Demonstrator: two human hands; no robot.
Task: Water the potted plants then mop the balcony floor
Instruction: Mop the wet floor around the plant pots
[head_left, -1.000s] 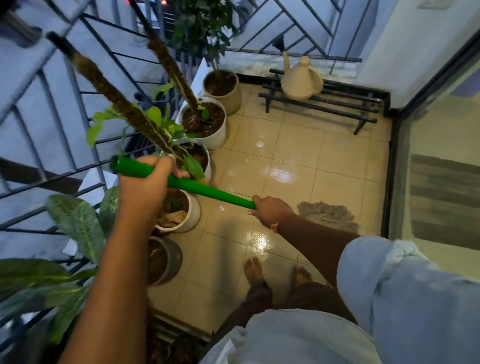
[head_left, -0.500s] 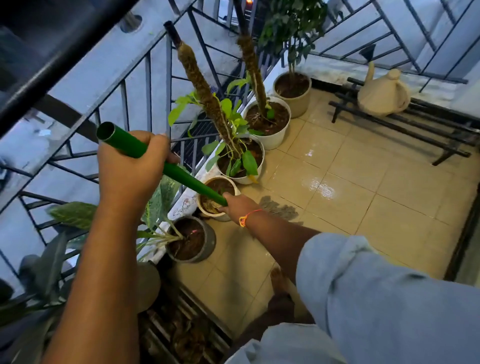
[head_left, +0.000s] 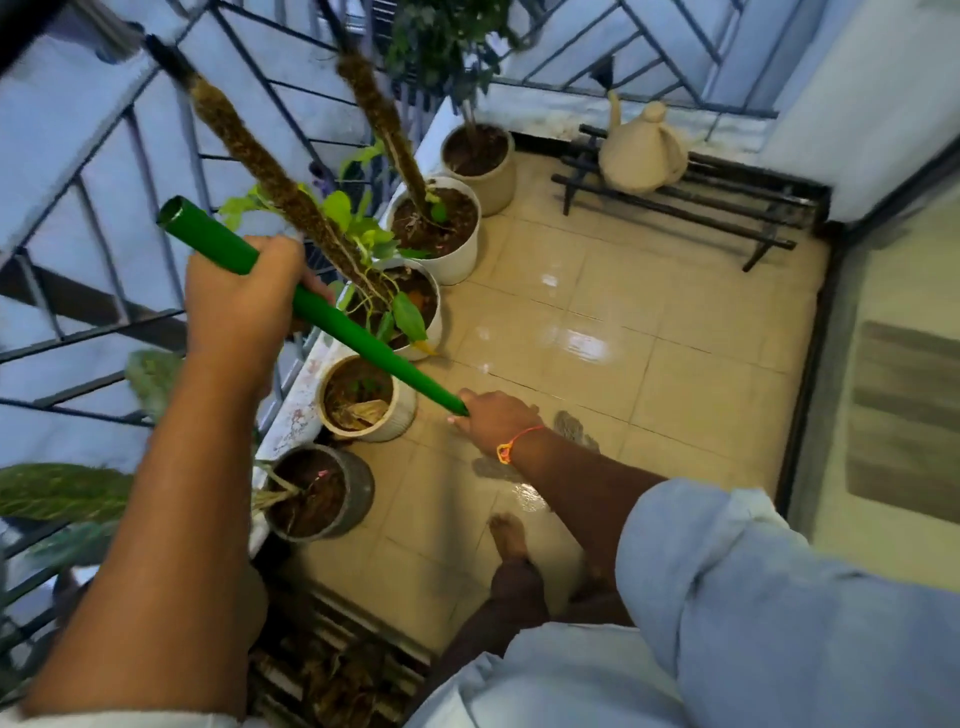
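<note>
- Long green plastic mop handle (head_left: 332, 317) slants across the pot row; left hand (head_left: 236, 306) grips its top, right hand (head_left: 496, 418) clasps it lower down.
- Grey mop head (head_left: 574, 428) rests on wet beige tiles (head_left: 675, 364).
- Risk: a wide swing could knock the small cream ribbed pot (head_left: 366, 400); bare feet may slip.

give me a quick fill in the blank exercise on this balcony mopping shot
1. Both hands grip a mop handle coloured ____.
2. The watering can sits on a black slatted ____.
3. The right hand wears a thread bracelet coloured ____.
4. The left hand grips the handle ____ than the right.

Missing words: green; rack; orange; higher
</note>
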